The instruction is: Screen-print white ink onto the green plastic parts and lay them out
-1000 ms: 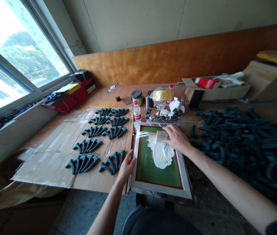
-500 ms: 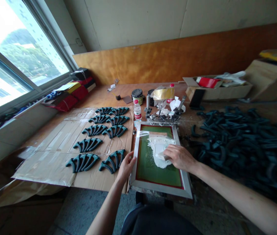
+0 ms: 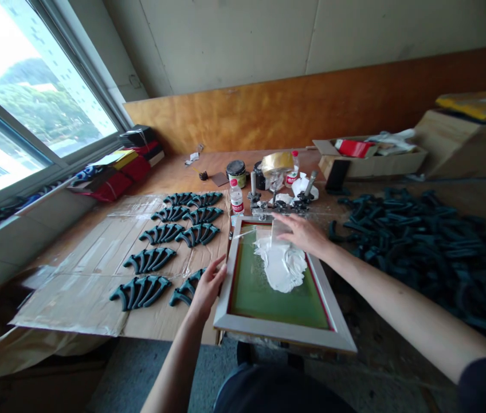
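A silver-framed printing screen (image 3: 333, 330) with green mesh lies in front of me, its near edge tilted up off the bench. White ink (image 3: 283, 265) is smeared over the mesh's far half. My right hand (image 3: 303, 234) holds a pale flat scraper (image 3: 278, 231) at the screen's far end, on the ink. My left hand (image 3: 209, 282) grips the frame's left edge. Dark teal curved plastic pieces (image 3: 161, 232) lie in rows on cardboard (image 3: 79, 287) to the left.
A big heap of the same dark pieces (image 3: 423, 241) covers the bench at right. Behind the screen stand a clamp fixture (image 3: 281, 202), a water bottle (image 3: 236, 200), tins (image 3: 236, 170) and a tape roll. Cardboard boxes (image 3: 376, 158) at back right; window at left.
My right hand pulled the scraper toward me over the ink, then went back to the screen's far end. The frame's near edge has risen under my left hand.
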Action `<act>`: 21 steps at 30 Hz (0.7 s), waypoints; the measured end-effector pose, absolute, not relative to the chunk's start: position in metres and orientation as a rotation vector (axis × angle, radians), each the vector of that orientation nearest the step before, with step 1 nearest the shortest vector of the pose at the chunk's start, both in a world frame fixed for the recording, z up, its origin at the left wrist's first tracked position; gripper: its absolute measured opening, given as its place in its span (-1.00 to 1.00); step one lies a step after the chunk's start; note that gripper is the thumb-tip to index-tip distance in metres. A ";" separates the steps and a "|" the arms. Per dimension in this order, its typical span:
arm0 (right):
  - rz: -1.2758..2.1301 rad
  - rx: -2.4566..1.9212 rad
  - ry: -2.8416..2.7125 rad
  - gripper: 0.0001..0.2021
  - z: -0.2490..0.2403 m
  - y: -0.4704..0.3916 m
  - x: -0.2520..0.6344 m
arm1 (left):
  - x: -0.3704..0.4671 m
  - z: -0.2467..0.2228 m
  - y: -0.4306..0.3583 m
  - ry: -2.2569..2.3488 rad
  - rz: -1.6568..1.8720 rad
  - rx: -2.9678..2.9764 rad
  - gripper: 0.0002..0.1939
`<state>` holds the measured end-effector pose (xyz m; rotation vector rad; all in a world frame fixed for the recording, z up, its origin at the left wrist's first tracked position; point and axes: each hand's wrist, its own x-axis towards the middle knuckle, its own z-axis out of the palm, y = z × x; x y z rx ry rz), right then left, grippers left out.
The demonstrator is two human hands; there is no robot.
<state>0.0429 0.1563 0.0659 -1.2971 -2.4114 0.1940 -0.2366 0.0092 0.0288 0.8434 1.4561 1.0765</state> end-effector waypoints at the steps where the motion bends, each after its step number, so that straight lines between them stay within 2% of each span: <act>1: 0.139 -1.334 -2.358 -0.40 0.074 0.167 0.050 | -0.236 0.042 0.013 1.454 1.104 0.869 -0.36; 5: 0.025 -1.480 -2.010 -0.59 0.077 0.181 0.101 | -0.229 0.089 0.046 1.307 1.339 0.943 -0.43; 8: 0.135 -1.644 -1.978 -0.65 0.039 0.160 0.124 | -0.220 0.118 0.081 1.104 1.478 0.929 -0.46; 12: 0.244 -1.671 -2.324 -0.67 -0.023 0.108 0.103 | -0.210 0.136 0.110 1.072 1.555 0.926 -0.43; 15: 0.246 -1.782 -2.482 -0.79 -0.038 0.078 0.072 | -0.197 0.109 0.091 1.153 1.618 0.808 -0.43; 17: 0.268 -1.877 -2.426 -0.83 -0.033 0.061 0.053 | -0.181 0.074 0.059 1.210 1.360 0.726 -0.41; 19: 0.220 -1.845 -2.344 -0.83 -0.025 0.041 0.033 | -0.159 0.034 0.020 1.192 0.839 0.655 -0.34; 21: 0.165 -1.611 -2.360 -0.85 -0.017 0.019 0.014 | -0.141 0.001 -0.014 1.130 0.791 0.519 -0.36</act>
